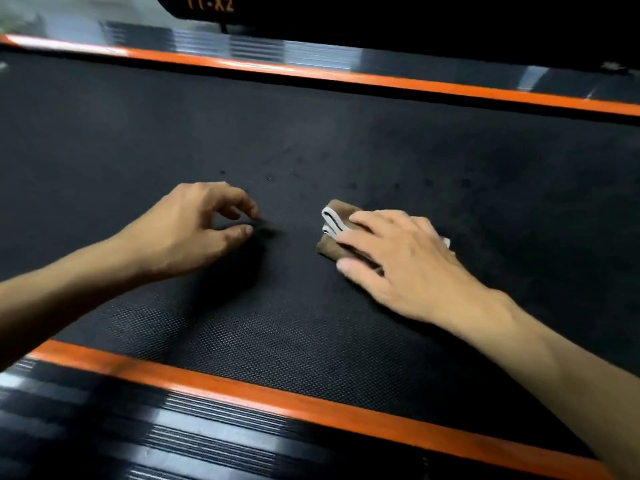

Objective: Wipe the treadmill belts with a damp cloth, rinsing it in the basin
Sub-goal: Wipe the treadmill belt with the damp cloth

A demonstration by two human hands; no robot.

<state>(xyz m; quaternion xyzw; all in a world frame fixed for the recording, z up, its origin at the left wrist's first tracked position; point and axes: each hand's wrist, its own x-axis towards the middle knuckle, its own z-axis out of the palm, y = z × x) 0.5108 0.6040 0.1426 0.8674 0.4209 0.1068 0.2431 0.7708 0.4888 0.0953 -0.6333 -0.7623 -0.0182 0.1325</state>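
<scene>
The black textured treadmill belt (311, 133) fills the middle of the view. A folded brown cloth with white edging (335, 220) lies on it right of centre. My right hand (398, 261) presses flat on the cloth with straight fingers and covers most of it. My left hand (194, 230) hovers over or rests on the belt to the left of the cloth, its fingers loosely curled, holding nothing. The basin is not in view.
Orange strips border the belt, one at the far side (381, 79) and one at the near side (277, 400). Ribbed black side rails (138, 438) run outside them. A dark treadmill housing with orange lettering (209, 3) sits at the top.
</scene>
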